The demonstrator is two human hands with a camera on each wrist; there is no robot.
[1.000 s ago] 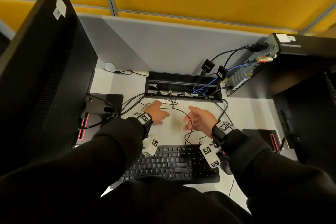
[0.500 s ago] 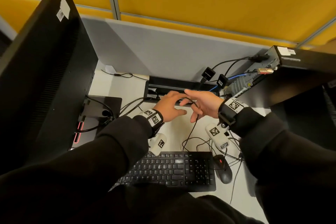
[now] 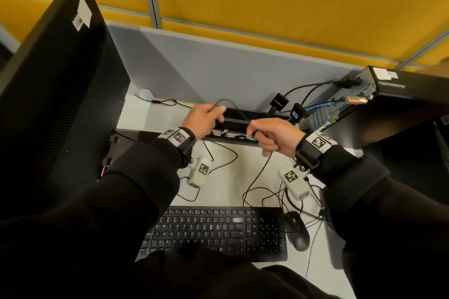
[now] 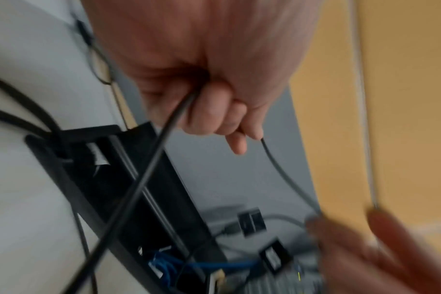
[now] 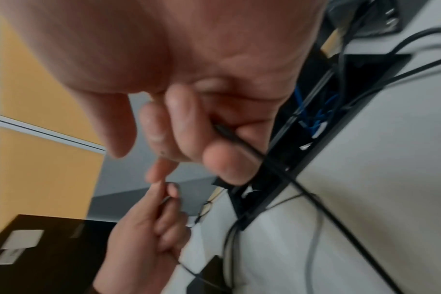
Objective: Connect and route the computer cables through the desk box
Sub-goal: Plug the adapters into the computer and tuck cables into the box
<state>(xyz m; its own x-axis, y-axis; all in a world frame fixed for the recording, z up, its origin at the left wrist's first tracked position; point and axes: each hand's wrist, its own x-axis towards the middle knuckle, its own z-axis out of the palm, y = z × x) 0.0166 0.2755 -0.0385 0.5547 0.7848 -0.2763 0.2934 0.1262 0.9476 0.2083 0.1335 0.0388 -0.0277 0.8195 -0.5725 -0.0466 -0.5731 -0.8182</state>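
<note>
A thin black cable point(image 3: 232, 104) arcs between my two hands above the open desk box point(image 3: 243, 120), a black slot at the back of the white desk. My left hand point(image 3: 206, 116) grips the cable point(image 4: 151, 165) in curled fingers over the box's left end. My right hand point(image 3: 269, 136) holds the same cable point(image 5: 242, 143) in a fist over the box's right half, and the slack drops from it to the desk. Blue network cable point(image 4: 214, 265) and plugs lie inside the box point(image 4: 118, 179). A small desktop computer point(image 3: 359, 99) stands at the right with cables in its rear.
A large black monitor point(image 3: 60, 90) fills the left side. A black keyboard point(image 3: 218, 233) and mouse point(image 3: 297, 230) sit at the front among loose cable loops. Two black adapters point(image 3: 286, 105) hang near the box's right end. A grey partition point(image 3: 230, 68) backs the desk.
Both hands went from the desk in front of the box up to it, took hold of the thin black cable and drew apart, the left one lifting it left.
</note>
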